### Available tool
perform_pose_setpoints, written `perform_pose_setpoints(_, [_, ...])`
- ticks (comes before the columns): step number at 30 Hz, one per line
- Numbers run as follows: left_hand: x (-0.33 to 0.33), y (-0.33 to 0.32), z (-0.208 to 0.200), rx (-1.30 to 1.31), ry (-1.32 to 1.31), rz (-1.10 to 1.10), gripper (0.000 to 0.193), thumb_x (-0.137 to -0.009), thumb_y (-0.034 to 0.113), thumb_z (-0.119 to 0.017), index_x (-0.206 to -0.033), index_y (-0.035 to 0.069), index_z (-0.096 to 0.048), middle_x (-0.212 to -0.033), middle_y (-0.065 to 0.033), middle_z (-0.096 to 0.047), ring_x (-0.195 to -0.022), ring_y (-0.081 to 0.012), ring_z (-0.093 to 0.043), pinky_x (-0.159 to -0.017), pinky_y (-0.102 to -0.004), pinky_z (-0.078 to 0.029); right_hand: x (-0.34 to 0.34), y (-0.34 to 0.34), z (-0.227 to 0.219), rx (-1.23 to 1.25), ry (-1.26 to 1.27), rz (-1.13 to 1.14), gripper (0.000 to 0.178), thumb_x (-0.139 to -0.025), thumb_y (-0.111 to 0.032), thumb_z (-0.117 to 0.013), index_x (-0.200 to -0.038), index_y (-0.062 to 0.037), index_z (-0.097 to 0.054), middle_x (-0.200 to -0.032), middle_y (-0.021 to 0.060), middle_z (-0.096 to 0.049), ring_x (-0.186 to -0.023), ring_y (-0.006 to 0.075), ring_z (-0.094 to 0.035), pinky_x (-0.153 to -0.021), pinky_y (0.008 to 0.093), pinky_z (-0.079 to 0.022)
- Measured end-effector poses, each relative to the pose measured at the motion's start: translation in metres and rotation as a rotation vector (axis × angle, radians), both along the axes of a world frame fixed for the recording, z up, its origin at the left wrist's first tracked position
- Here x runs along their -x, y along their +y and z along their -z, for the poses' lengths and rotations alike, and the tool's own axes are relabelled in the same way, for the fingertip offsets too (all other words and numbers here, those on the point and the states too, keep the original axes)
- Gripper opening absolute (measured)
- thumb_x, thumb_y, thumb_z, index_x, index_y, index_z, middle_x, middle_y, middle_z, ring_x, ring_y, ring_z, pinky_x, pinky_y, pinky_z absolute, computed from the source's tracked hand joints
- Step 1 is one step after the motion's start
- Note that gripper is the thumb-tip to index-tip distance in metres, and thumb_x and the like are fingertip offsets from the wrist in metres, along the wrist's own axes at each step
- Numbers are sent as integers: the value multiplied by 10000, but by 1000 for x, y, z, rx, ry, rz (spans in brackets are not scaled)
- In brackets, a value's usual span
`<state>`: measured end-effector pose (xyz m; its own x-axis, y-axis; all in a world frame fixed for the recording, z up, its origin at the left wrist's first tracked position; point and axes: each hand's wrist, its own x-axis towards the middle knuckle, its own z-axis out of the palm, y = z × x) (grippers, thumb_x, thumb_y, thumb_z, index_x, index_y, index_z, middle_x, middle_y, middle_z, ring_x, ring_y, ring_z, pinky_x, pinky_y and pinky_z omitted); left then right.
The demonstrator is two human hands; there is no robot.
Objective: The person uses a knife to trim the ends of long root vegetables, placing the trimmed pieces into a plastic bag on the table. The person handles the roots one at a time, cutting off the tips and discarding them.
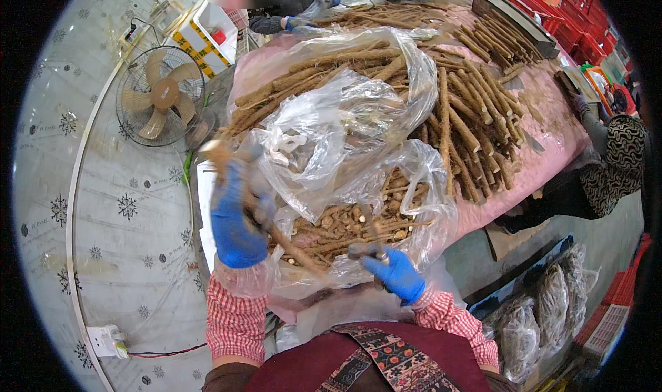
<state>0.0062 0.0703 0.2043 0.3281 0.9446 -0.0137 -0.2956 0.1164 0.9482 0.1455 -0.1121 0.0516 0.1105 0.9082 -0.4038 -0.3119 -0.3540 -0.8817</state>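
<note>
My left hand (238, 223), in a blue glove, is closed round a long brown yam (279, 237) that slants down to the right and is smeared by motion. In my blue-gloved right hand (396, 276) is a knife (373, 232), its blade pointing away from me and partly blurred. Below and beyond both hands, short cut yam pieces and thin roots (331, 230) lie on clear plastic sheeting. A crumpled clear plastic bag (324, 126) covers part of a heap of long yams (310, 68) further off.
More long yams (476, 126) are stacked at the right on the pink table cover (552, 133). A fan (164, 94) stands at the left. Co-workers sit at the far side and at the right (617, 161). Plastic-wrapped bundles (545, 316) lie at the lower right; red crates (531, 6) stand beyond.
</note>
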Motion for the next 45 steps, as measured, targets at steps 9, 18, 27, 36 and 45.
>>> perform_pose_setpoints(9, [39,-3,72,220,-325,-485,365,-948,329,-544,-1150,25,-550,-828,-51,-599,-598,-144,-566,-552,-272,-479,-11,-17,40,-146,-555,231,256,-818,-237,-731,-996,-60,-683,-782,96,-662,-637,203,-623,-603,310,-505])
perform_pose_setpoints(18, [75,-59,161,487,113,5,310,-920,183,-602,-1177,14,-561,-1049,-116,-636,-911,-220,-631,-750,-367,-553,-31,-22,25,-161,-950,587,232,-853,-87,-658,-1058,-18,-573,-935,177,-620,-845,337,-624,-753,360,-497])
perform_pose_setpoints(27, [63,-90,195,626,-183,-69,330,-925,170,-597,-1185,-33,-571,-1087,-120,-640,-912,-215,-636,-748,-335,-546,33,-16,44,-103,-844,305,198,-866,-206,-662,-857,-38,-558,-732,178,-601,-657,321,-609,-564,379,-472])
perform_pose_setpoints(36, [89,-70,190,450,-192,-62,285,-936,166,-568,-1129,-42,-582,-1036,-133,-646,-848,-201,-633,-720,-328,-543,25,-5,141,123,-637,45,288,-899,-319,-619,-879,-32,-597,-671,90,-620,-566,189,-578,-490,297,-456])
perform_pose_setpoints(45, [48,-75,173,431,74,179,251,-905,101,-590,-1103,-53,-601,-994,-140,-658,-823,-206,-635,-711,-322,-540,0,-16,26,175,-79,120,274,-882,-320,-657,-938,-52,-667,-591,-2,-559,-464,63,-473,-413,230,-360])
